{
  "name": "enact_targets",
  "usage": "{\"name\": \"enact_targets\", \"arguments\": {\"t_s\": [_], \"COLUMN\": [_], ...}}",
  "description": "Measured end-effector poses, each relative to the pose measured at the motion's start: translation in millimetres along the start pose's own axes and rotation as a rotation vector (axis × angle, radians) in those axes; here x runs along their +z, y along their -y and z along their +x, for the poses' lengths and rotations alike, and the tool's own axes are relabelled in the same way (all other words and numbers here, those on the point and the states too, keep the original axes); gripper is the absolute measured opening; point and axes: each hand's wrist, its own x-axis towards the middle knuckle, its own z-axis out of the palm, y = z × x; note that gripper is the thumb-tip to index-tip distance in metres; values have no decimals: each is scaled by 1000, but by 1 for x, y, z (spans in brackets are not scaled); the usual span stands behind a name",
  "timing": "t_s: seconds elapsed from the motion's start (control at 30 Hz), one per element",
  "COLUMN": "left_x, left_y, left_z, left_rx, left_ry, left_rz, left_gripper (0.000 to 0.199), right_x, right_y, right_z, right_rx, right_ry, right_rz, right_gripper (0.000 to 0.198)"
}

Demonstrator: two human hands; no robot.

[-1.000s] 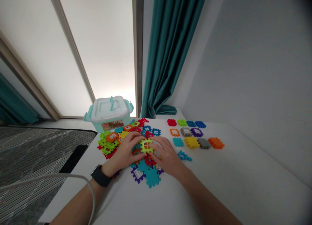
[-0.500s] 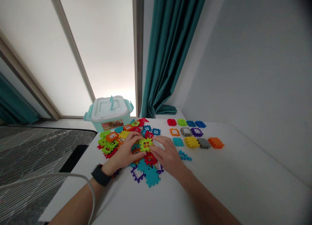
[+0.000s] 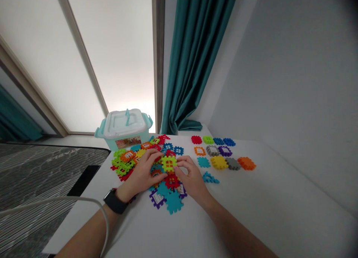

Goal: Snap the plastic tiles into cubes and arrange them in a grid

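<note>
Pale aqua tub, left of centre, by the far edge of the white desk; whitish lid on, aqua handle on top, picture label on near side. Teal curtain hangs upper centre, folds gathered near its foot. Second teal curtain at left edge. Bright frosted panels fill upper left, divided by slim uprights. Plain grey-white wall on right. Lower left: grey striped floor covering; flat black object beside desk; pale cable arcs in from left edge, bends down to bottom.
</note>
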Motion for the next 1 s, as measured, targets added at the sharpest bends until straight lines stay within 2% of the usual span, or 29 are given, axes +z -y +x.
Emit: {"name": "enact_targets", "arguments": {"t_s": [0.07, 0.23, 0.37, 0.47, 0.6, 0.77, 1.0], "left_x": [3, 4, 1, 0, 1, 4, 5], "left_y": [4, 10, 9, 8, 7, 9, 10], "left_z": [-2, -5, -3, -2, -2, -2, -2], "left_rx": [41, 118, 116, 75, 45, 56, 55], "left_ry": [12, -19, -13, -19, -16, -20, -20], "left_rz": [61, 187, 219, 191, 142, 101, 87], "left_gripper": [60, 46, 42, 40, 40, 41, 40], "right_x": [0, 2, 0, -4, -9, -12, -13], "right_y": [-1, -2, -2, -2, -2, -1, 1], "right_z": [1, 0, -2, -3, -2, 0, 2], "right_rx": [48, 74, -50, -223, -416, -531, -572], "right_ry": [21, 71, 7, 33, 105, 69, 46], "right_rz": [43, 49, -110, -236, -364, -445, -455], "right_gripper": [21, 26, 10, 32, 34, 25, 22]}}
